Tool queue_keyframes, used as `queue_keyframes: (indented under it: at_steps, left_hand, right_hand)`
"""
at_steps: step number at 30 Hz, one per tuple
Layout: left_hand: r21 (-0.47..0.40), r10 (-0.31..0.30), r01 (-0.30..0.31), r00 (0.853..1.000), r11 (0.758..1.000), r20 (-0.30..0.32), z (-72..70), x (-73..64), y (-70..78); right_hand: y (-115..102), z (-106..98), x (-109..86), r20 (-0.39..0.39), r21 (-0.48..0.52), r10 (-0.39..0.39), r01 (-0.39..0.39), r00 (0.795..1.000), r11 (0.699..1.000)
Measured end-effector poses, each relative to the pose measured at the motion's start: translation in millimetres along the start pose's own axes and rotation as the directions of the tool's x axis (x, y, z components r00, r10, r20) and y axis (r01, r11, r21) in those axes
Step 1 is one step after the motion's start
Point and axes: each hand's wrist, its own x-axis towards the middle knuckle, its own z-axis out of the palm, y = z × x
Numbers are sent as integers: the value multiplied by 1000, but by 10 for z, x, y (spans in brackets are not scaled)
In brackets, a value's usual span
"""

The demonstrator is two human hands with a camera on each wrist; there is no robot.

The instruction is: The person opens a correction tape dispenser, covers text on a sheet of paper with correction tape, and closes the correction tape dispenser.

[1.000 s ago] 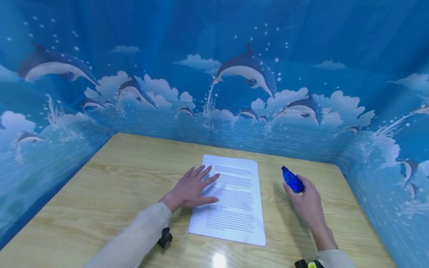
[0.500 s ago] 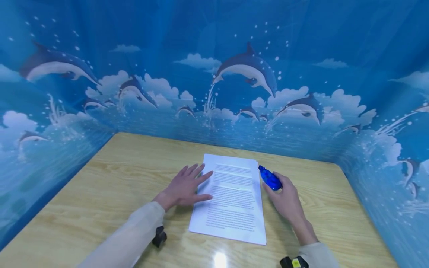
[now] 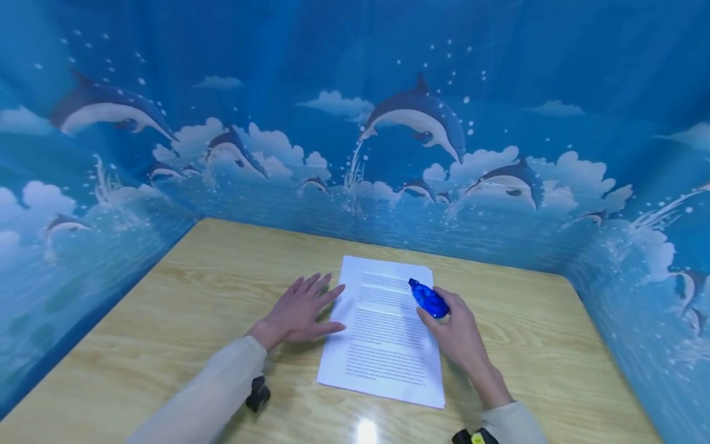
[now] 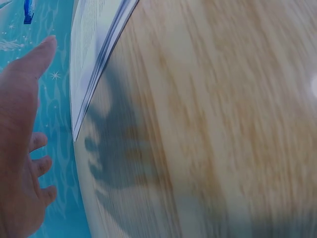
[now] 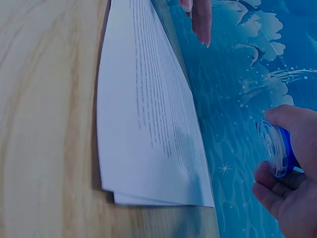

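A small stack of printed paper sheets lies on the table. My left hand is held above the stack's left edge with its fingers spread and nothing in them. Its shadow falls on the wood apart from it in the left wrist view. With thumb and fingers, my right hand grips a blue correction tape dispenser above the right side of the sheets. The clear side of the dispenser's case shows in the right wrist view. Its dark tip points up and left, off the paper as far as I can tell.
The wooden table has light grain and a bright reflection near its front. A blue curtain printed with dolphins and clouds stands around the back and sides. Dark wrist cameras sit on both sleeves.
My right hand has carried the correction tape leftward from beside the stack to over its right part. The left hand has drawn back slightly to the left. The sheets lie about where they were.
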Motion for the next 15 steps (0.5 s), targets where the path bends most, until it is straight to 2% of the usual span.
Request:
queue_keyframes:
  at_steps: [10, 15]
  left_hand:
    - [8, 4, -3, 1000, 1000, -26, 14, -24, -27]
    - [4, 3, -3, 1000, 1000, -29, 28, -29, -36]
  right_hand:
    - [-25, 75, -16, 30, 16, 5, -6, 1000, 1000]
    - [-46, 88, -25, 16, 91, 4, -6, 1000, 996]
